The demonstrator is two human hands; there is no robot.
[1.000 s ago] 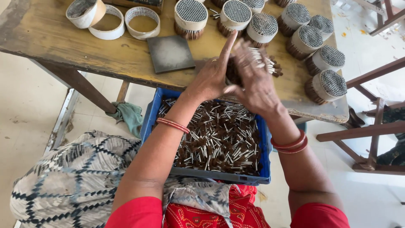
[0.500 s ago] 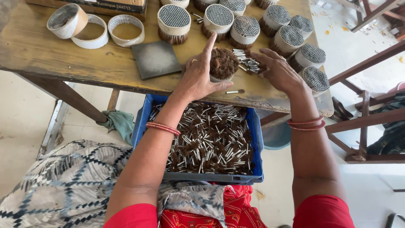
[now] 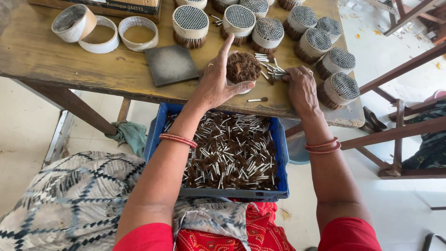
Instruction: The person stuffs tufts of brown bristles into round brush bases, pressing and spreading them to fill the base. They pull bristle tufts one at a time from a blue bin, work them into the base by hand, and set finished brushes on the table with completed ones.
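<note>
- My left hand [image 3: 217, 86] wraps the round bundle [image 3: 242, 68] of brown sticks near the bench's front edge.
- My right hand [image 3: 301, 86] rests open on loose sticks [image 3: 269, 69].
- I should hold the bundle steady and add few.

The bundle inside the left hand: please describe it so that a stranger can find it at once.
Start at the wooden table, then find the blue crate of loose sticks under its near edge. Just above the crate, the left hand curls around a round bundle. Unlike the neighbouring paper-wrapped bundles with grey dotted tops, this one shows a rough, reddish-brown, fibrous top.
</note>
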